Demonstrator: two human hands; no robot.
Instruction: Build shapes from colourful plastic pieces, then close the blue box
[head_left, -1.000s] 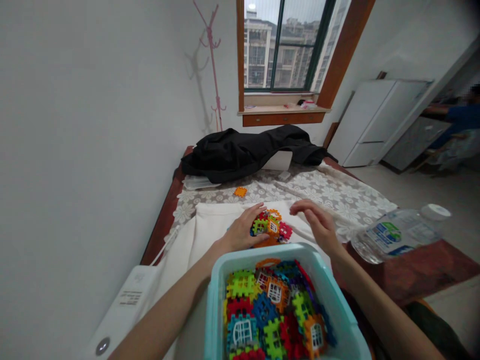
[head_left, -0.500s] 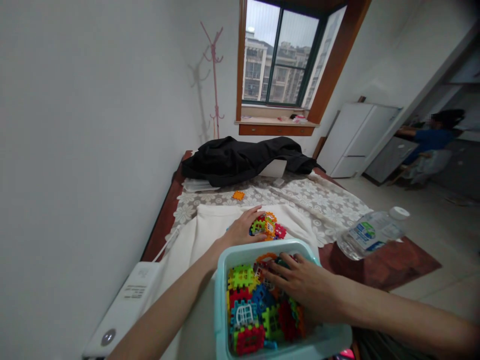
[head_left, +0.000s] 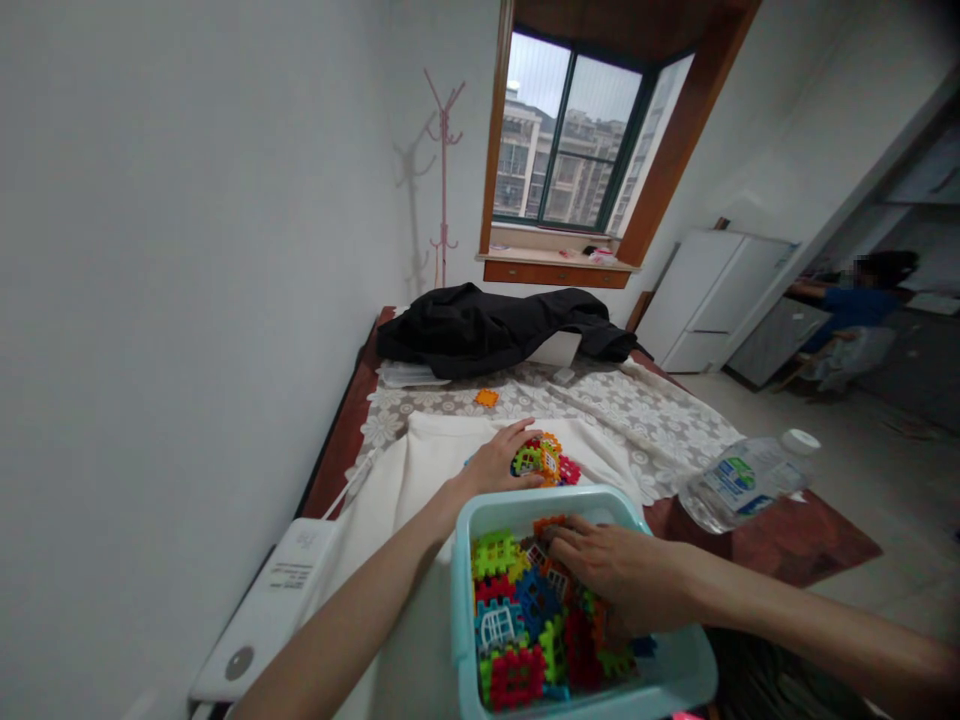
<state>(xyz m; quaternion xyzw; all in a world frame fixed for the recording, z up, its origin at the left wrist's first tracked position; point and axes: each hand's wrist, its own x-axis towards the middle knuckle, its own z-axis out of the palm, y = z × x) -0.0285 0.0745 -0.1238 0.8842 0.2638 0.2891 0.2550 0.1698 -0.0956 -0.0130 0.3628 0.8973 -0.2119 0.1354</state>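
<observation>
My left hand (head_left: 501, 467) curls around a small build of plastic interlocking blocks (head_left: 546, 460), with green, orange and red showing, on the white cloth behind the bin. My right hand (head_left: 611, 565) reaches into the light blue plastic bin (head_left: 463, 600), its fingers bent and close together among loose interlocking blocks (head_left: 517, 678). An orange block (head_left: 550, 524) lies at those fingertips. What the fingers hold, if anything, is hidden. Red, green, blue and yellow blocks fill the bin's left side, one with a white window insert (head_left: 498, 628).
A single orange block (head_left: 487, 398) lies on the floral tablecloth (head_left: 675, 425). Right of the bin stands a water bottle (head_left: 750, 480). A black garment (head_left: 480, 330) covers the table's far end. At left is a white device (head_left: 270, 600). A person in blue (head_left: 855, 310) sits far right.
My right hand's fingers have drawn together and bent among the blocks, from a spread pose. My left hand stays around the build. The whole view has shifted slightly.
</observation>
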